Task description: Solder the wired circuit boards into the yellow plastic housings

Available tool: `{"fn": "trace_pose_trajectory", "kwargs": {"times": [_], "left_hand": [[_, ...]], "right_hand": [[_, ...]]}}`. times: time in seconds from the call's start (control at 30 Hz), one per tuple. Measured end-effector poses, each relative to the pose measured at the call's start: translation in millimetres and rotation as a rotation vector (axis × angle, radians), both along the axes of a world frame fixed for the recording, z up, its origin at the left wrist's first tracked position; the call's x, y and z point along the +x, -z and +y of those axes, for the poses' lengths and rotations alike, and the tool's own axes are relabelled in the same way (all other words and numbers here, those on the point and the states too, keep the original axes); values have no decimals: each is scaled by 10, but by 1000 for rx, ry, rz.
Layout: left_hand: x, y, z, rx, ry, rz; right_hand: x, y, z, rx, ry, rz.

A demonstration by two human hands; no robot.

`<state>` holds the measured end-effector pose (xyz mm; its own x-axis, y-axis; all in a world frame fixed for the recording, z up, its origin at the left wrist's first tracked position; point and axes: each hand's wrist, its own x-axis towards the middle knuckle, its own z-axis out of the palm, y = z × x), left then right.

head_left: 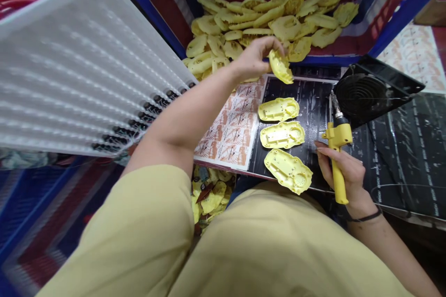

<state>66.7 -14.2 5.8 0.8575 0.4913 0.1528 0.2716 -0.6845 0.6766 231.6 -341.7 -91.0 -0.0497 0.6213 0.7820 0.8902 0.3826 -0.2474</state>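
Observation:
Stretched out over the workbench, my left hand (259,55) pinches a yellow plastic shell (280,67) by its upper edge, just in front of the heap. Below it, three similar shells lie in a column on the black mat, hollow side up: a top shell (278,109), a middle shell (282,135) and a bottom shell (288,171), which sits slantwise at the table's front edge. My right hand (343,167) is closed around the handle of a yellow soldering gun (338,162), its metal tip pointing up and away from me.
A blue crate (386,32) at the back holds a heap of yellow shells (251,18). The black fan (362,90) stands right of the soldering tip. At left leans a white tray (94,55) with rows of wired parts. More yellow pieces (212,197) lie below the table edge.

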Motion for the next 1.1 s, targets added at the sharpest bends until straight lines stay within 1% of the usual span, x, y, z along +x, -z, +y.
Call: {"fn": "trace_pose_trajectory", "kwargs": {"times": [0.07,0.1,0.13,0.2,0.27,0.33,0.47,0.57,0.63,0.67,0.73,0.8,0.83,0.9,1.0,1.1], "left_hand": [[-7,281,125,75,-49,69],[-36,393,179,130,-60,122],[-77,476,220,190,-63,172],[-169,557,257,307,-35,264],[-240,562,247,395,10,328],[-278,543,230,436,52,352],[-316,519,274,407,97,323],[-318,464,279,426,88,384],[-274,402,169,459,21,461],[-236,370,74,457,-36,503],[-137,322,-161,400,-137,598],[-42,304,-374,331,-166,667],[-8,305,-444,312,-148,687],[17,323,-494,303,-88,691],[-44,374,-426,267,-22,667],[-153,449,-413,241,-54,576]], "right_hand": [[-8,1,6,2,-3,12],[-13,1,9,3,-3,17],[-18,1,12,3,-2,19],[-25,2,16,1,-5,20],[-25,4,18,3,-10,25],[-21,7,18,2,-17,29],[-13,14,13,-2,-20,40],[-15,16,3,0,-12,46],[-15,16,-5,-3,-18,46],[-11,16,-9,-10,-30,45],[5,12,-16,-35,-73,39],[35,-1,-23,-78,-114,32],[54,-11,-29,-104,-127,26],[90,-33,-51,-151,-140,-1],[113,-43,-123,-218,-162,-37],[60,-4,-231,-285,-190,-24]]}}
